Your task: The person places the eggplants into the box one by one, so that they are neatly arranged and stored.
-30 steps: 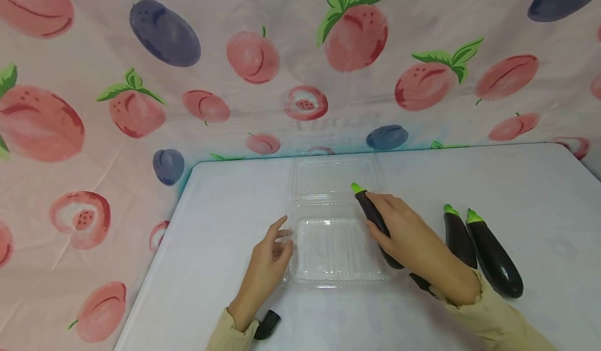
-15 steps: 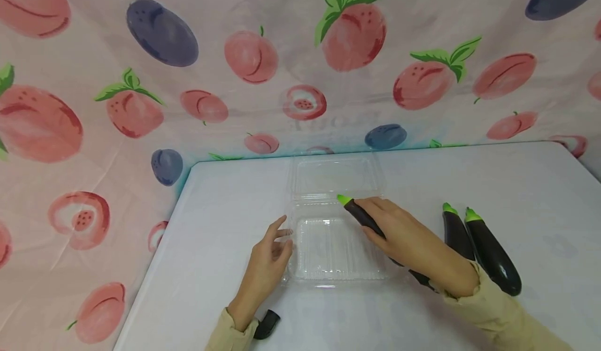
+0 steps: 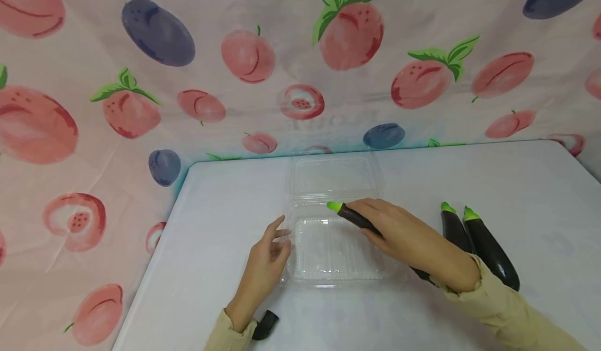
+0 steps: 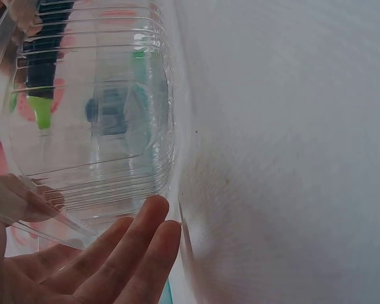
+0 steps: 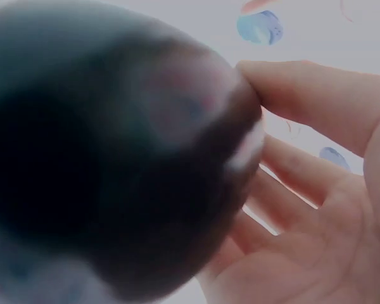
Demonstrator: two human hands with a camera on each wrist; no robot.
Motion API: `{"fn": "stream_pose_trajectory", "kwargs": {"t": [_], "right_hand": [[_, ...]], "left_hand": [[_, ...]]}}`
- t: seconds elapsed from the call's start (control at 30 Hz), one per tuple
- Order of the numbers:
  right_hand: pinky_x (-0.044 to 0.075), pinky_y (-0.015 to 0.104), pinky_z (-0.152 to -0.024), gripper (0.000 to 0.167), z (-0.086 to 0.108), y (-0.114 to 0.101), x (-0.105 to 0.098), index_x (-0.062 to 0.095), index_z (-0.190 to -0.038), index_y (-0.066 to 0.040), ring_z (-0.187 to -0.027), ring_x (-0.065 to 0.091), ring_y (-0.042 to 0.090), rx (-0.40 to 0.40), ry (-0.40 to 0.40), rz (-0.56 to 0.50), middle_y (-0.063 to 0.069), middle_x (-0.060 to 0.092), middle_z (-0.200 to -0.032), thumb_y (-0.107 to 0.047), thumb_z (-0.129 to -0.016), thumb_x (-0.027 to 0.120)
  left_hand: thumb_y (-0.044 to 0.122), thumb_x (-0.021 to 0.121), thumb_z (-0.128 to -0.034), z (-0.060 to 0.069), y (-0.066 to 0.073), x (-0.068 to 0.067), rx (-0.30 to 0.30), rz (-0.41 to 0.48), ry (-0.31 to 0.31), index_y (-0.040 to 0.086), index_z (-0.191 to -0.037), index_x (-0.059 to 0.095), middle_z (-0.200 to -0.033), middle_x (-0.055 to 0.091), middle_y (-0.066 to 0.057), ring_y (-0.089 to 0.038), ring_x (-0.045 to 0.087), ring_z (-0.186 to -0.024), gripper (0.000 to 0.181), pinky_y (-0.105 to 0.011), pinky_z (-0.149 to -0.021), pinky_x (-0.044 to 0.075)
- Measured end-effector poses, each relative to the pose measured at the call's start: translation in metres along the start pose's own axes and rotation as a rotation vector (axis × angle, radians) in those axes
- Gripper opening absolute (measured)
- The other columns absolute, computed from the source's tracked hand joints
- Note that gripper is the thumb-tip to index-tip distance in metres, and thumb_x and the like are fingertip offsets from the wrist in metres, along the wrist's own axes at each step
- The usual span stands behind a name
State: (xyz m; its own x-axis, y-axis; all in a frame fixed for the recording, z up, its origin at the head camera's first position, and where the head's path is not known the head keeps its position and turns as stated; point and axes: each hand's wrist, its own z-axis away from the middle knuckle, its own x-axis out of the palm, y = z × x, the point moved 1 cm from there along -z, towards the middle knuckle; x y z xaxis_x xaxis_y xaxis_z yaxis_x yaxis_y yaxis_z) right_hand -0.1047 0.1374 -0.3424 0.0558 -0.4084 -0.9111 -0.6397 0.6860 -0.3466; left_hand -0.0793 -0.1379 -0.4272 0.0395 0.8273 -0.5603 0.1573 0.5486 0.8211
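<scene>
My right hand (image 3: 399, 231) grips a dark eggplant (image 3: 357, 219) with a bright green stem end, held above the right part of an open clear plastic clamshell box (image 3: 338, 275). Its blurred rounded end (image 5: 145, 158) fills much of the right wrist view, pinched between thumb and fingers. At the box's left side, my left hand (image 3: 265, 262) has its fingers loosely extended against the wall; the left wrist view shows the fingers (image 4: 133, 253) by the ridged plastic. The box's lid (image 3: 335, 176) lies folded back toward the wall.
Two more eggplants, one left (image 3: 454, 228) and one right (image 3: 493, 249), lie on the white table (image 3: 211, 220) beyond my right forearm. A dark piece (image 3: 420, 274) shows under that forearm. A short black object (image 3: 266, 325) sits by my left sleeve. Fruit-print cloth (image 3: 202, 27) hangs behind.
My right hand has moved a little left with the eggplant, swinging its green end left and down over the box. My left hand stays at the box's side.
</scene>
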Motion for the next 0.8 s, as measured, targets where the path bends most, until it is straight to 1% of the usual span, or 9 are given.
{"fn": "stream_pose_trajectory", "kwargs": {"t": [0.2, 0.43, 0.8], "right_hand": [[0.055, 0.042, -0.092, 0.042, -0.005, 0.001, 0.002, 0.061, -0.127, -0.001, -0.111, 0.064, 0.026, -0.018, -0.015, 0.018, 0.011, 0.066, -0.121, -0.006, -0.088, 0.074], [0.054, 0.043, -0.094, 0.043, -0.011, 0.000, 0.002, 0.061, -0.127, -0.003, -0.111, 0.064, 0.026, -0.012, -0.078, 0.020, 0.010, 0.067, -0.121, -0.006, -0.086, 0.076], [0.056, 0.040, -0.092, 0.042, -0.026, -0.001, 0.010, 0.064, -0.122, 0.000, -0.106, 0.066, 0.027, -0.070, -0.121, 0.084, 0.012, 0.069, -0.116, -0.007, -0.084, 0.079]], "left_hand": [[0.009, 0.056, -0.0993, 0.000, 0.000, 0.001, -0.008, 0.003, -0.001, 0.012, -0.149, 0.041, -0.124, 0.066, -0.011, -0.020, 0.071, -0.094, 0.052, -0.030, -0.080, 0.057], [0.009, 0.057, -0.0990, -0.001, 0.001, 0.001, -0.008, -0.006, -0.001, 0.012, -0.149, 0.041, -0.124, 0.066, -0.011, -0.018, 0.071, -0.094, 0.052, -0.030, -0.080, 0.057], [0.011, 0.057, -0.0995, 0.000, 0.001, 0.000, -0.018, -0.014, 0.000, 0.013, -0.149, 0.041, -0.124, 0.066, -0.011, -0.020, 0.071, -0.096, 0.052, -0.031, -0.081, 0.058]]}}
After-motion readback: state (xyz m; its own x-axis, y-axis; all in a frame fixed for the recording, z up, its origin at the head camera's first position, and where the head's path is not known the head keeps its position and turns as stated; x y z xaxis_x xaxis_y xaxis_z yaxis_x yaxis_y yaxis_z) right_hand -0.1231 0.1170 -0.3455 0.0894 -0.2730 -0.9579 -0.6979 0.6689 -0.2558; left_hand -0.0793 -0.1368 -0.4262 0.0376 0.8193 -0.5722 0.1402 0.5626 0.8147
